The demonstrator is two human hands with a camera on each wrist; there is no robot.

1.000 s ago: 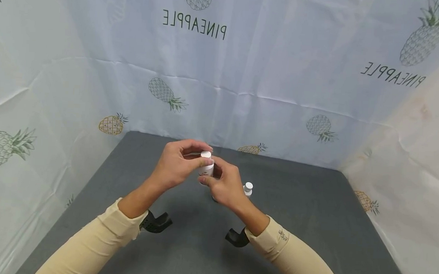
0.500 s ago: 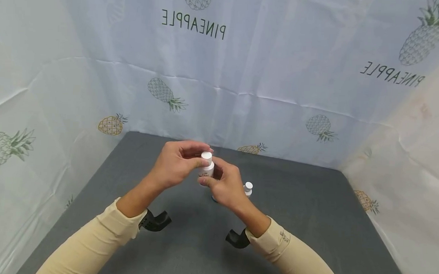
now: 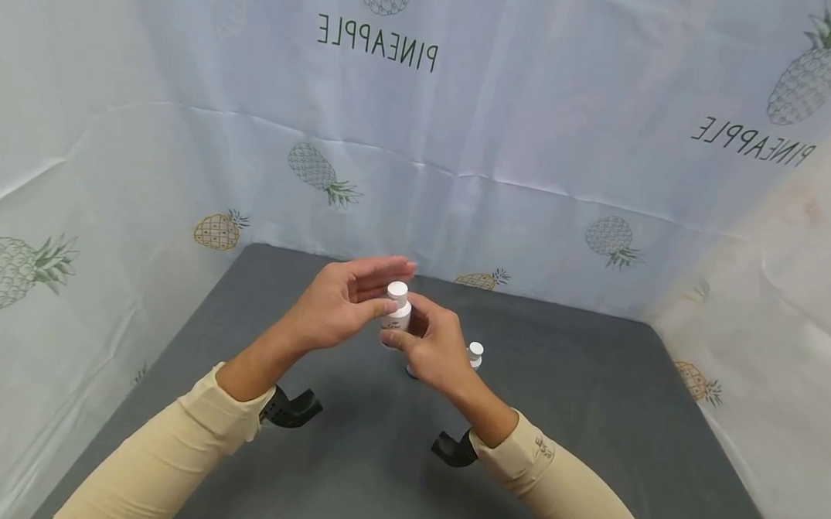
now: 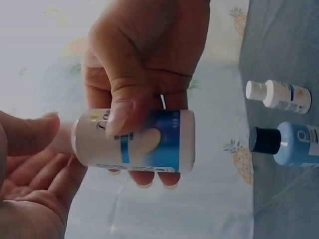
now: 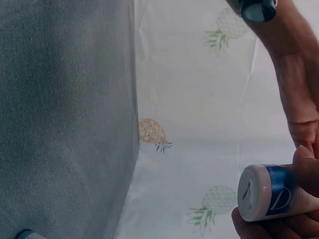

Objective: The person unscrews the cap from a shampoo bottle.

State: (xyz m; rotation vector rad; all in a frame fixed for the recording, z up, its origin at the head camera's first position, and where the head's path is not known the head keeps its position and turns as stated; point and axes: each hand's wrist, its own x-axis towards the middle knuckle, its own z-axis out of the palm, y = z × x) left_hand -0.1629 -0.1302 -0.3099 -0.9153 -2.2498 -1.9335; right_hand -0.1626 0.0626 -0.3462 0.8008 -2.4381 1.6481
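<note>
Bottle [image 4: 147,144] probably light, slick — right hand [image 3: 438,347] grips its middle, best hold — left hand [image 3: 333,306] straight-fingered by 12-o'clock cap [image 3: 397,291].

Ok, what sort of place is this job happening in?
Probably a makeshift recording booth: pineapple-print curtains hang behind and on both sides of a grey tabletop, and black fittings sit at both wrists.

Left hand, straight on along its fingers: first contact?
Probably the white cap of the bottle the right hand grips: in the head view it shows between thumb and fingers of the left hand, though depth is unclear.
</note>
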